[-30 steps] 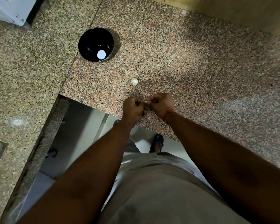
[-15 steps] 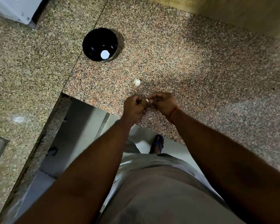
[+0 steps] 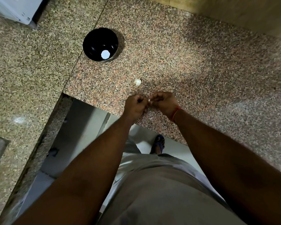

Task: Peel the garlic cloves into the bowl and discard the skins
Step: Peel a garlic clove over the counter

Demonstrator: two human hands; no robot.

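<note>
A small pale clove sits pinched between both hands, over the near edge of the surface. The left hand curls round its left side, the right hand picks at it from the right with bent fingertips; its long axis cannot be made out. The bowl lies well away, ahead and to the left, so the left hand is the nearer one for a drop. A second clove lies on the surface just ahead of the hands.

Left hand, right hand: curled, fingertips meeting.
</note>
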